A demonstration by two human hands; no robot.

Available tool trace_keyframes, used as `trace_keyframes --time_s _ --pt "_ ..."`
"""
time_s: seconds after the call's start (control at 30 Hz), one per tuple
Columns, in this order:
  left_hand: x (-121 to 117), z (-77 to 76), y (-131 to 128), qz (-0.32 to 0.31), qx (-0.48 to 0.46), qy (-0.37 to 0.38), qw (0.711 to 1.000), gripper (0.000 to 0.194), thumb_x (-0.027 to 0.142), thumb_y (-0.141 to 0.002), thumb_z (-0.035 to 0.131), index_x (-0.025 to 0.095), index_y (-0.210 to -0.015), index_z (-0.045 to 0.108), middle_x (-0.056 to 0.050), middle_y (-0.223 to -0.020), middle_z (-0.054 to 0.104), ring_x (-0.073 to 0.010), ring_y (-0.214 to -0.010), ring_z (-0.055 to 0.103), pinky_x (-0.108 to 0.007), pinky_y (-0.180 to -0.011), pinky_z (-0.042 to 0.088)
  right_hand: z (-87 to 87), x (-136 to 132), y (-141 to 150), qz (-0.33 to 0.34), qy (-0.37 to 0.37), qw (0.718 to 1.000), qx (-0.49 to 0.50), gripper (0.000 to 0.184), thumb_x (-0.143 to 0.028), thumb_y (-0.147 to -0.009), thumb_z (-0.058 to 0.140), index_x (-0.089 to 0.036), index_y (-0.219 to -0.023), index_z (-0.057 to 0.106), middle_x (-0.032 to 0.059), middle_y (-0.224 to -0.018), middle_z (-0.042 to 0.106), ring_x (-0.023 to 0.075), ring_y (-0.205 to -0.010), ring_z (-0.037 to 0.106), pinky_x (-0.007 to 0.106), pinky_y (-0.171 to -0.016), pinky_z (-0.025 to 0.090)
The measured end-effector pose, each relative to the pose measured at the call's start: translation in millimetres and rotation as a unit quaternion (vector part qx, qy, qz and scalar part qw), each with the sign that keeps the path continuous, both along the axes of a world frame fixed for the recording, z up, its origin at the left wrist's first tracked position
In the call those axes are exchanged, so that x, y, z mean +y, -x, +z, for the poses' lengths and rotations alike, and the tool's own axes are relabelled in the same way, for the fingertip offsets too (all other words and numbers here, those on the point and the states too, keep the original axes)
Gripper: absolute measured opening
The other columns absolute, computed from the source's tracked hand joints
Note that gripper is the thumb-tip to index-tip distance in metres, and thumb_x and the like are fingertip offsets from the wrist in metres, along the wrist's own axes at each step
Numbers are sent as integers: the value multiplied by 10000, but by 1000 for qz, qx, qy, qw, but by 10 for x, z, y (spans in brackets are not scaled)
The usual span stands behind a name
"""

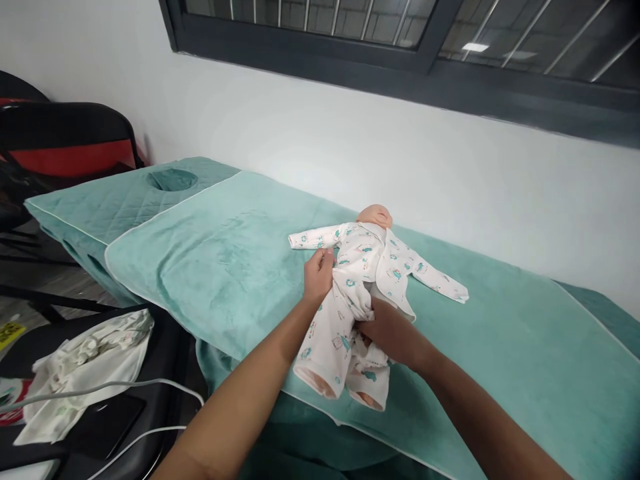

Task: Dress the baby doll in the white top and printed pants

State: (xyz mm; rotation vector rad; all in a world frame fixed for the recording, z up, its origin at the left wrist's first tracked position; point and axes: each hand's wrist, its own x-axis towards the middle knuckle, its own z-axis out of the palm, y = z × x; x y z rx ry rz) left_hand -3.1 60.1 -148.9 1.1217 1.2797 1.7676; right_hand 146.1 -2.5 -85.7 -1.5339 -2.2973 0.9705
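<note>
A baby doll (374, 215) lies on its back on the green massage bed, dressed in a white printed shirt (364, 248) with long sleeves spread out to both sides. White printed pants (327, 337) cover its legs, and their wide leg ends face me. My left hand (319, 273) is closed on the pants' waistband at the doll's side, just below one sleeve. At the other side, my right hand (387, 327) reaches to the front of the pants beneath the shirt's hem. Its fingers are partly hidden by the cloth but appear curled round the pants.
The green-covered massage bed (225, 247) runs along a white wall under a barred window (310, 27). A black chair (165, 347) at lower left bears crumpled white cloth (95, 360), a dark flat device (107, 423) and white cables (150, 383). Red-and-black chairs (70, 143) stand further left.
</note>
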Motion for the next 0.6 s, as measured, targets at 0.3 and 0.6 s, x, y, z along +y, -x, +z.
trace_keyframes --time_s 0.3,0.6 --pt "-140 -86 -6 -2 6 9 1000 386 463 -906 434 197 -626 426 43 -594 432 -115 -606 387 -240 -585 299 -61 188 145 -84 -277 927 -237 115 -93 -785 447 -202 -793 482 49 -880 597 204 -838 532 291 -556 220" --pt "-49 -75 40 -82 17 46 995 171 334 -844 529 182 -826 604 11 -750 560 -134 -722 493 -236 -681 392 -114 35 -166 -49 -170 981 75 180 -327 -893 524 -244 -1053 532 24 -1035 601 188 -926 568 286 -754 429"
